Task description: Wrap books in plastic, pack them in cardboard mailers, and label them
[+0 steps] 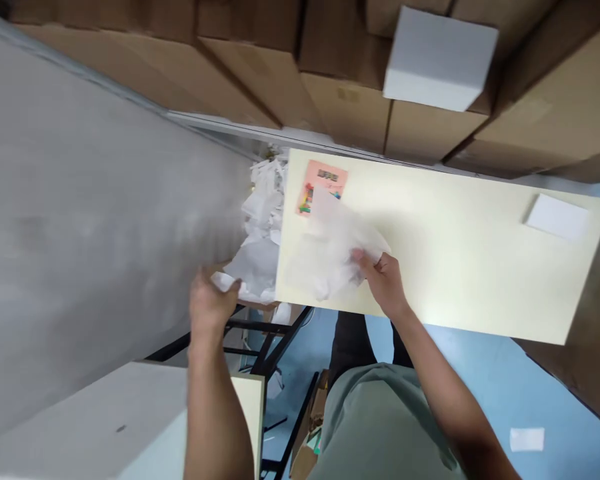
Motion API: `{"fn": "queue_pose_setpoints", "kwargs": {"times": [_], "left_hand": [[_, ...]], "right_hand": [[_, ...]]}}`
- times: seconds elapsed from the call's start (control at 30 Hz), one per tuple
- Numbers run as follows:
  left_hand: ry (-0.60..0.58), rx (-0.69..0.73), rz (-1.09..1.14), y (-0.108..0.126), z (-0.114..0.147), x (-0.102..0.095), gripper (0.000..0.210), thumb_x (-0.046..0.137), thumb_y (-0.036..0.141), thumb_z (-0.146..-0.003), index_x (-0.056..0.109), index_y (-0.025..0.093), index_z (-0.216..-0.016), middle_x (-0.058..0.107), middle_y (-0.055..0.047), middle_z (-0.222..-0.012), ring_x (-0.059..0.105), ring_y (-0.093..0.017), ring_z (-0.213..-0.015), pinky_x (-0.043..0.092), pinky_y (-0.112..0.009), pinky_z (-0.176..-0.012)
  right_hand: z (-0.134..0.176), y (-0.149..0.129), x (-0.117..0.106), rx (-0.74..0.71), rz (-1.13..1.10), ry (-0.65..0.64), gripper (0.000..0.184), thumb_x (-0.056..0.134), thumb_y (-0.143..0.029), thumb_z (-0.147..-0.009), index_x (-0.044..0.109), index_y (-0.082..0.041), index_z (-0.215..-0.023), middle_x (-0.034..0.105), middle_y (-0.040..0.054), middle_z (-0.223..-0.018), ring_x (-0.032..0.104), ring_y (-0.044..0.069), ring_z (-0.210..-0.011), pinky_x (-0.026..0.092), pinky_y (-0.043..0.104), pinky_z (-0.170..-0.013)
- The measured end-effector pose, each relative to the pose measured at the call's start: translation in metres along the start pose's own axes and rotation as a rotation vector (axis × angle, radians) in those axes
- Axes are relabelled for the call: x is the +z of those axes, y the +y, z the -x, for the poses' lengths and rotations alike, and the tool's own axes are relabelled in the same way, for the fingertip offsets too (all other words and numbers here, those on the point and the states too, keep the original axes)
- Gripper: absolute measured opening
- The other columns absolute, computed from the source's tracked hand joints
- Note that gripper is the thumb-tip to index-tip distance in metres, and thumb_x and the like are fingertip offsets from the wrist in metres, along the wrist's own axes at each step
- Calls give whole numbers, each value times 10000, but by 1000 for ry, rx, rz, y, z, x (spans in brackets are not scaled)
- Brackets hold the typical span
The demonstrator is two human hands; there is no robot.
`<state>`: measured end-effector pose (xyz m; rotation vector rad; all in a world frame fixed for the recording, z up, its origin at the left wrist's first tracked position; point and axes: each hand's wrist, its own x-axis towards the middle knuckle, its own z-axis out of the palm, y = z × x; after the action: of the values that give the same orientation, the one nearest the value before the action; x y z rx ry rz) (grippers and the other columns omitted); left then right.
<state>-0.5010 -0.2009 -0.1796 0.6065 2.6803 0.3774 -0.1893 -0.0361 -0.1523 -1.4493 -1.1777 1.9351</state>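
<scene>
My right hand (384,279) is over the cream tabletop, pinching a thin, see-through white sheet (340,237) between thumb and fingers. The sheet looks crumpled and blurred; whether it is paper or plastic I cannot tell. Its top corner overlaps a pink printed card (325,175) lying at the table's left end. Off that end, my left hand (213,300) is closed around the edge of a white piece (223,281), beside a heap of crumpled white scraps (261,257). Part of its fingers is hidden behind the hand.
Cardboard boxes (347,110) line the far side, with a white box (440,57) on them. A small white box (557,217) sits at the right of the cream table (470,267). A grey wall (105,187) bounds the left. Black metal legs (280,347) stand below.
</scene>
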Motion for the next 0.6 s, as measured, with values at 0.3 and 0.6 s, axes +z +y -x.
{"fn": "queue_pose_setpoints", "kwargs": {"times": [0.3, 0.6], "left_hand": [[-563, 69, 805, 215, 156, 111, 611, 925, 540, -792, 787, 185, -1270, 825, -105, -1071, 781, -263, -995, 651, -393, -938], [-226, 220, 480, 239, 194, 187, 466, 771, 376, -919, 783, 193, -1348, 715, 9, -833, 564, -159, -678, 517, -299, -751]], "right_hand": [[4, 28, -149, -1, 180, 124, 408, 792, -618, -911, 700, -230, -828, 625, -27, -694, 547, 138, -622, 452, 267, -553], [20, 53, -163, -307, 711, 425, 423, 689, -531, -1060, 691, -248, -1373, 708, 151, -1360, 709, 283, -1138, 615, 443, -977]]}}
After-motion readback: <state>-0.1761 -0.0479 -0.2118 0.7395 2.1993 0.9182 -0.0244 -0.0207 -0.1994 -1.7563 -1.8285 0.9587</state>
